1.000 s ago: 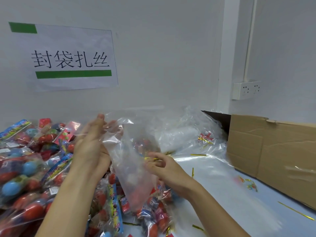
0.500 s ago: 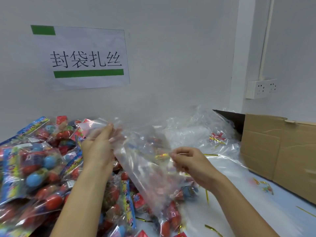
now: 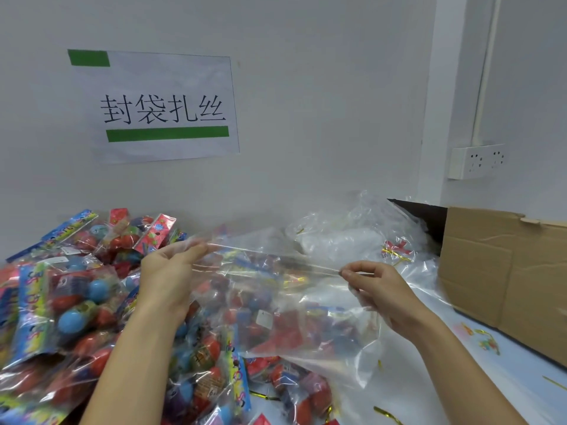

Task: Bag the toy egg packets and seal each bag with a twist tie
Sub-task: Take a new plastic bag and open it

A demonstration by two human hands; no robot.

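— Your left hand [image 3: 167, 271] and right hand [image 3: 379, 286]: what have they got?
— Each pinches one end of the clear bag's [image 3: 294, 305] top edge, stretched taut between them.
— And the toy egg packets [image 3: 61, 302]?
— Heaped on the table [image 3: 429, 391] under and left of your arms; gold twist ties [image 3: 387, 414] lie scattered near the cardboard box [image 3: 503, 271].

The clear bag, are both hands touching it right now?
Touching. The head view shows the left hand and the right hand each pinching the top edge of the clear bag, stretched taut between them.
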